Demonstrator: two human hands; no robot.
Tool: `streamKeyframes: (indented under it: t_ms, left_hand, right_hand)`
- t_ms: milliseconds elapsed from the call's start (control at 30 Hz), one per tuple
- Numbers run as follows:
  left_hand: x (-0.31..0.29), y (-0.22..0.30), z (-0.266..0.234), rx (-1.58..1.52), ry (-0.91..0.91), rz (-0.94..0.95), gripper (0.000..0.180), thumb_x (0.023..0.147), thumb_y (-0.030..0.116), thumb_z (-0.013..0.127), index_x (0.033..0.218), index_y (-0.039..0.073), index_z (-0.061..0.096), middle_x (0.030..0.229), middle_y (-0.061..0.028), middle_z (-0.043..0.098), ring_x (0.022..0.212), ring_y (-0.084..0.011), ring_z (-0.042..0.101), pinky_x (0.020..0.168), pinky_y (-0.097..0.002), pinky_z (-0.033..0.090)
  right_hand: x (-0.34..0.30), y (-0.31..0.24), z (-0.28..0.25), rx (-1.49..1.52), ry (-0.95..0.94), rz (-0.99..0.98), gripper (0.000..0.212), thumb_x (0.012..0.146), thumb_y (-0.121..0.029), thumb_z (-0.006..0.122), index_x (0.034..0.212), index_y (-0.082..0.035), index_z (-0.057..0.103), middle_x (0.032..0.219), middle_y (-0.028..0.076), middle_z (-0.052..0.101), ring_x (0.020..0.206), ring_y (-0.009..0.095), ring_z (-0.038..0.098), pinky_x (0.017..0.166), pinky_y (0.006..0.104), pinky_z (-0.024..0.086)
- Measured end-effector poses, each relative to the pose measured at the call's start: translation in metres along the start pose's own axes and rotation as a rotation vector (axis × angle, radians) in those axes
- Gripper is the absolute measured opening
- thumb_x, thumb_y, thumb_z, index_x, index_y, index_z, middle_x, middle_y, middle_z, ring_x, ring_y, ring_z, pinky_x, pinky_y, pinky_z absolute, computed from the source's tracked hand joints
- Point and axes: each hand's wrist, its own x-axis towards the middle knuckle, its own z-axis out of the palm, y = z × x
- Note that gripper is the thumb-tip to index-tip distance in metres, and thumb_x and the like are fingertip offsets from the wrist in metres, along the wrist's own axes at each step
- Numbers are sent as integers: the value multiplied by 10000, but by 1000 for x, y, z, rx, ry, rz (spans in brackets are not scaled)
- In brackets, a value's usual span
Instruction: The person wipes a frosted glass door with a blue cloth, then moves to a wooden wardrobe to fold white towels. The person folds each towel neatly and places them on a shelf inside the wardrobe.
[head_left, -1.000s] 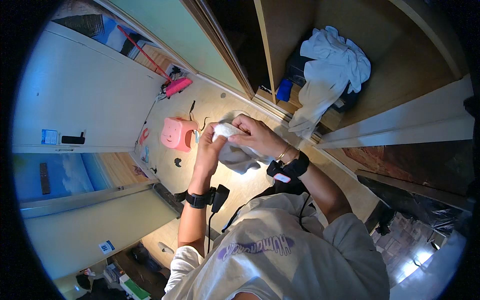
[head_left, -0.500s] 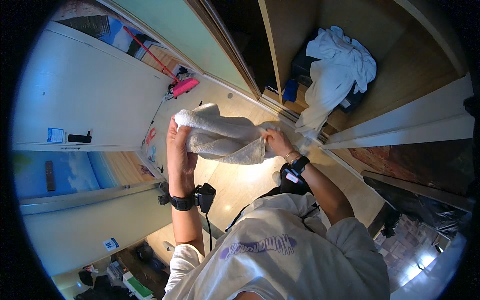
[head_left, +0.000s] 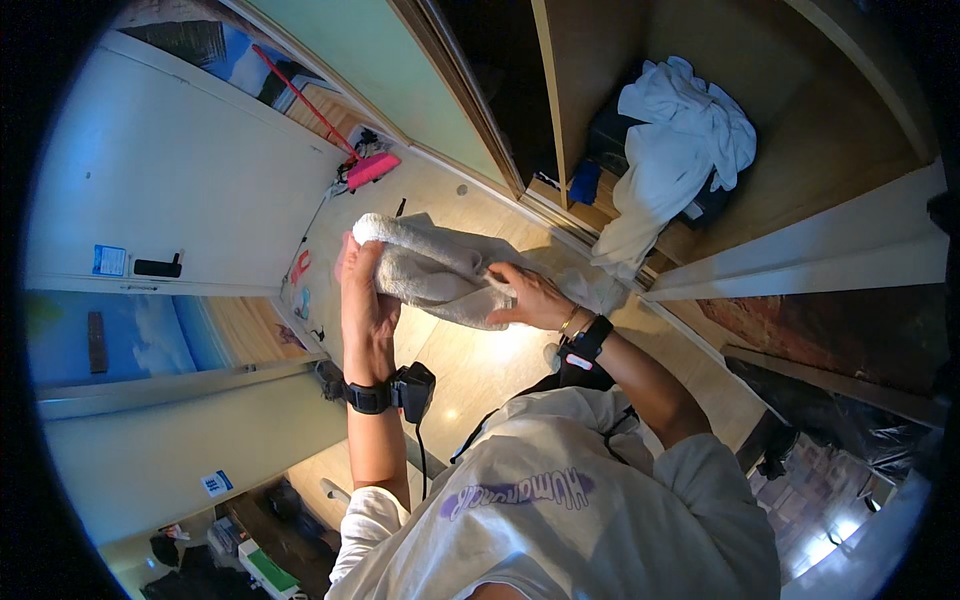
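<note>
The pale towel [head_left: 435, 262] is held up between the person's two hands, above the floor [head_left: 465, 375]. Its long axis runs across the body from one hand to the other, slanting so that the right end sits a little closer to the wearer than the left. Neither hand stands apart from it: the left hand [head_left: 366, 285] is at its left end, and the right hand [head_left: 540, 300] is at its right end. Most of the visible cloth lies between them, with its upper folds reaching farther from the body than the right fingers.

The left hand pinches the folded end, thumb laid over the near face and fingers mostly hidden behind. The right hand comes in from the side with thumb and fingers parted around the towel's edge; whether they press on the cloth cannot be told.

Beyond the right hand, farther out and to its right, a white cloth [head_left: 680, 135] is heaped inside an open cabinet [head_left: 800, 150]. Ahead of the left hand, well apart from it, a pink broom [head_left: 373, 170] rests on the floor.
</note>
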Motion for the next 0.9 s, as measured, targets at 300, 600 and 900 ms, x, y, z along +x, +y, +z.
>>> streamKeyframes:
  t_ms: [300, 600, 900]
  left_hand:
    - [18, -10, 2, -42, 12, -33, 173, 872, 117, 490, 1035, 58, 495, 924, -46, 571, 788, -133, 561, 704, -264, 478]
    - [9, -71, 15, 709, -89, 190, 320, 840, 67, 544, 1137, 25, 431, 967, -70, 529, 856, -145, 523, 733, -252, 433]
    - [-30, -91, 28, 1075, -339, 426, 566, 678, 98, 728, 1120, 5, 386, 1067, -129, 463, 966, -243, 503, 803, -319, 445]
  right_hand:
    - [2, -28, 9, 323, -116, 114, 199, 821, -204, 553, 837, -7, 543, 613, 75, 477, 601, 69, 413, 534, 285, 385]
    - [20, -50, -14, 641, 263, 224, 278, 865, -284, 492, 875, -10, 533, 681, 23, 509, 626, 92, 457, 567, 274, 391]
    - [20, -45, -16, 808, 324, 363, 228, 856, -245, 495, 786, -29, 499, 728, 6, 470, 685, 78, 431, 607, 234, 356]
